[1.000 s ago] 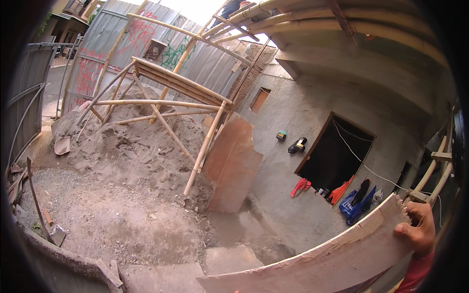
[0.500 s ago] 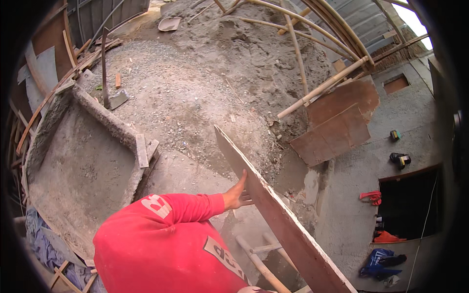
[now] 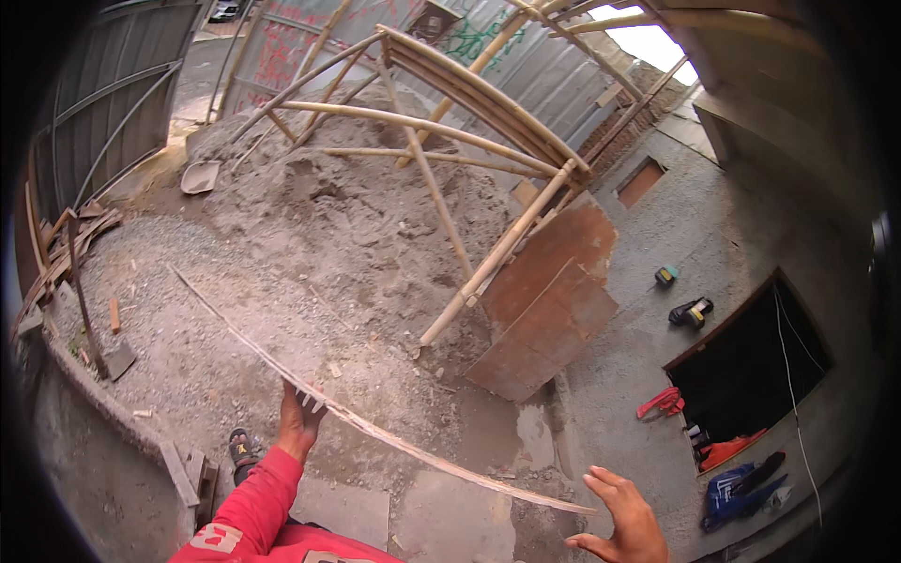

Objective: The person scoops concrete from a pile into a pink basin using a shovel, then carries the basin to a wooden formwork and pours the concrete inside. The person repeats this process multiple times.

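A thin plywood board [image 3: 404, 438] is seen almost edge-on, its pale, rough edge running from the upper left down to the lower right. My left hand [image 3: 300, 422], at the end of a red sleeve, grips the board left of its middle, thumb and fingers at the edge. At the board's lower right end my right hand [image 3: 624, 521] is raised with fingers and thumb spread, holding nothing. Whether a fingertip touches that end, I cannot tell.
Bamboo scaffolding [image 3: 450, 239] stands over a sand heap [image 3: 361, 202], with brown sheets [image 3: 549, 328] leaning beside it. A shovel [image 3: 84, 305] stands left. A sandaled foot [image 3: 242, 448] is near my left arm. Right, a grey wall [image 3: 619, 366] has a dark opening.
The view has tilted up and swung right. The board has turned from showing its broad face to nearly edge-on. My right hand has come into sight, open by the board's end.
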Tool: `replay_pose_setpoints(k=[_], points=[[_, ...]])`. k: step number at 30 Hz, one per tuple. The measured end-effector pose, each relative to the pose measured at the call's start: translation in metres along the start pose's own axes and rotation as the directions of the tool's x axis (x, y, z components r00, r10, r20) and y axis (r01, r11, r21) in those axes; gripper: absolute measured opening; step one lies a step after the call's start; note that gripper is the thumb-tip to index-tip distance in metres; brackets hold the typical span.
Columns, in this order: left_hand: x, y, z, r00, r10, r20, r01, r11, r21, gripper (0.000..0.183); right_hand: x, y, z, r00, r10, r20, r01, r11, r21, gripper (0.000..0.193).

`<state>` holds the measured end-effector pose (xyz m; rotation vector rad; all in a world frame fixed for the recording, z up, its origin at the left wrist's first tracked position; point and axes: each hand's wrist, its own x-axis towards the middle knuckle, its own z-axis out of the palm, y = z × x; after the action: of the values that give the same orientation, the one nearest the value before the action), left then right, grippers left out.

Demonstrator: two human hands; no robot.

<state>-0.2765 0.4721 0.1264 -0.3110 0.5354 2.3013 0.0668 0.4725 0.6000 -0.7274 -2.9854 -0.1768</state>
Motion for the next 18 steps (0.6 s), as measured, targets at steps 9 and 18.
replay_pose_setpoints(k=[9,18], points=[[0.166,0.129,0.031,0.993,0.121,0.009,-0.122,0.990,0.066,0.094,0.234,-0.021,0.144,0.938,0.003,0.348,-0.087,0.970,0.228,0.055],[0.285,0.267,0.081,0.995,0.015,-0.097,0.015,0.955,0.298,0.090,0.397,-0.091,0.199,0.933,0.269,0.241,-0.307,0.942,0.138,0.026]])
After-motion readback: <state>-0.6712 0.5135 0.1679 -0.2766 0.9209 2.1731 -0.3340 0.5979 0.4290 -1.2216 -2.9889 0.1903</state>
